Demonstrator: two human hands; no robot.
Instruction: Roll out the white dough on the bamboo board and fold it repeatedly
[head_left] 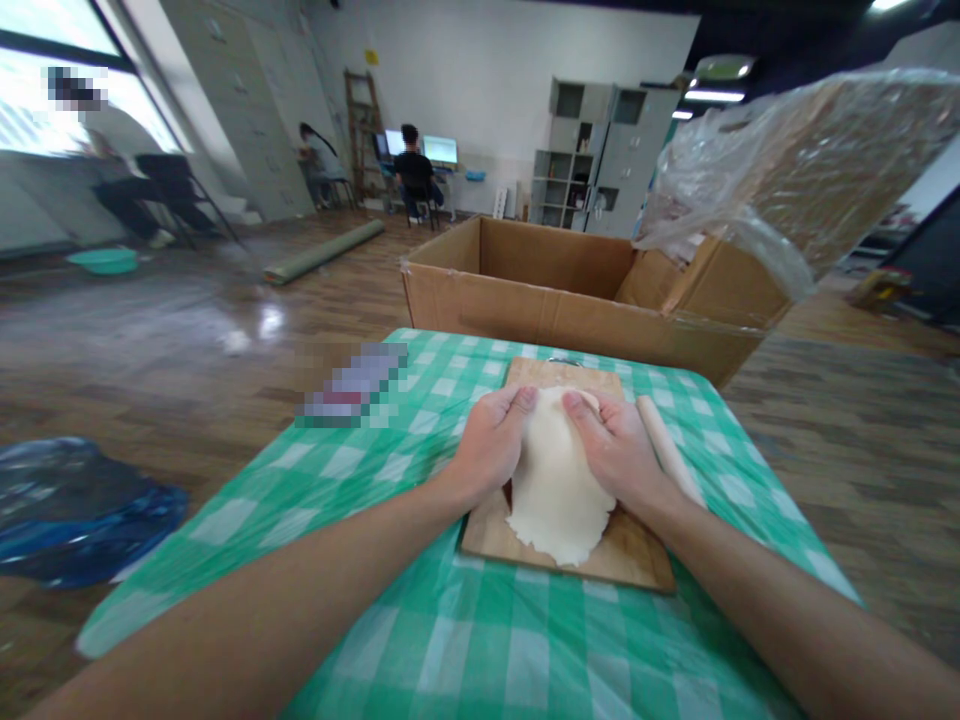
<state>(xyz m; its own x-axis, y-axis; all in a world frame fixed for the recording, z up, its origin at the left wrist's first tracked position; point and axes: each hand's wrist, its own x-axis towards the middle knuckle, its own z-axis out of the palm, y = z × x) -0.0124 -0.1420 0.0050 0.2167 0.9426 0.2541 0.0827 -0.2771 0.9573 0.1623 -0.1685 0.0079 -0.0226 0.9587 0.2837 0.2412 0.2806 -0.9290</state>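
A flat sheet of pale dough [562, 490] hangs from both my hands over a wooden cutting board [495, 530]. Its lower edge is ragged and comes down near the board; whether it touches cannot be told. My left hand [495, 435] grips the upper left edge, thumb on top and fingers hidden behind. On the upper right edge my right hand [619, 445] pinches the dough the same way. A light rolling pin [669, 450] lies to the right of the board, partly behind my right wrist.
A green checked cloth [360, 520] covers the table. Beyond it stands a large open cardboard box [540, 300] with plastic wrap. A blurred-out flat item [352, 385] lies at the table's left edge, and a dark plastic bag [82, 510] beside it. People sit farther back.
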